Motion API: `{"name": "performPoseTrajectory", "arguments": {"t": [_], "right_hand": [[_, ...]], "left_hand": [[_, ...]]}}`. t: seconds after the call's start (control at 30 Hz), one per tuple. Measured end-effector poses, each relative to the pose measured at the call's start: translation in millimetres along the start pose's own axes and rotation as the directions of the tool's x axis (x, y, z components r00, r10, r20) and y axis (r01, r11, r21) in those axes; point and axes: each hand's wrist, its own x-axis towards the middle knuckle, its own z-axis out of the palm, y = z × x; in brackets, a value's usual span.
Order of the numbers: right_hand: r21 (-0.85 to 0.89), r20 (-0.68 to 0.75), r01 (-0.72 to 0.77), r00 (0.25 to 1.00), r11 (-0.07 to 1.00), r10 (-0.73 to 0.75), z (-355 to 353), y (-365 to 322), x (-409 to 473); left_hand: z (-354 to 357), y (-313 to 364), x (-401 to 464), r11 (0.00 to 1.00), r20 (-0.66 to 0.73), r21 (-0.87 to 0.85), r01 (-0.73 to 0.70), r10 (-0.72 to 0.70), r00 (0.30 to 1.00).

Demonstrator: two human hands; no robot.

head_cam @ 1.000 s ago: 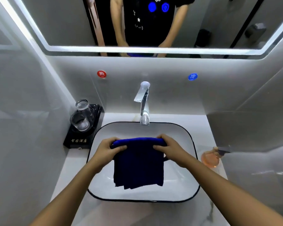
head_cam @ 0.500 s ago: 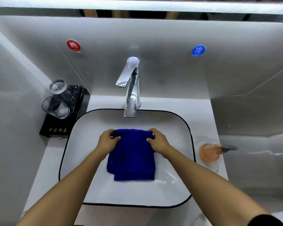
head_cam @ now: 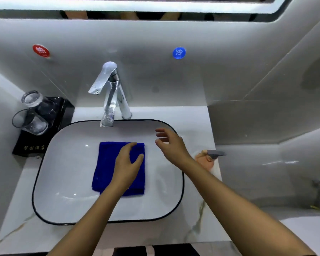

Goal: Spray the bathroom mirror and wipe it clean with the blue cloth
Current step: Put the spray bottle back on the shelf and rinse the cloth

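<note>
Cloth first: we see the blue cloth (head_cam: 107,169) lying folded and flat on the floor of the white basin (head_cam: 67,191), a little toward nine o'clock of the basin's middle. Our left hand (head_cam: 127,164) rests on top of it, palm down with fingers loosely spread, pressing or touching rather than curling round any edge; the fingertips reach the cloth's twelve o'clock hem and the thumb points toward three o'clock. The cloth shows on the nine o'clock side of that hand and under the wrist.

Our right hand (head_cam: 171,145) hovers apart from the cloth, at about two o'clock from it, over the basin's far right corner. Its fingers are relaxed and slightly parted, and it holds nothing.

At twelve o'clock of the basin stands the chrome tap (head_cam: 110,95). Only the lit lower edge of the mirror (head_cam: 155,6) shows along the top of the view. At three o'clock, just beside the basin's rim and partly behind our right forearm, sits a peach-coloured pump bottle (head_cam: 204,159). At ten o'clock, two glasses (head_cam: 31,111) rest on a black tray (head_cam: 31,146).
</note>
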Motion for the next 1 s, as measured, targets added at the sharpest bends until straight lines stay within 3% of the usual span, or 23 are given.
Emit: {"name": "performPoseTrajectory", "arguments": {"t": [0.23, 0.47, 0.73, 1.0], "right_hand": [[0.073, -0.203, 0.107, 0.975, 0.992, -0.09, -74.8, -7.5, -42.0], [0.197, -0.417, 0.016, 0.906, 0.98, 0.069, -135.3, 35.4, -94.2], [0.197, -0.284, -0.119, 0.943, 0.973, 0.173, -165.1, 114.6, -92.5], [0.072, 0.042, -0.13, 0.991, 0.989, 0.127, -186.0, 159.2, -50.5]], "left_hand": [[56.7, 51.7, -39.7, 0.976, 0.178, -0.104, -0.189, 0.205, 0.962], [111.6, 54.3, -74.2, 0.986, 0.346, -0.084, -0.143, 0.163, 0.924], [169.9, 47.1, -78.9, 0.999, 0.293, -0.007, -0.047, 0.047, 0.955], [230.6, 60.3, -74.5, 0.982, 0.065, -0.039, 0.185, -0.183, 0.981]]}}
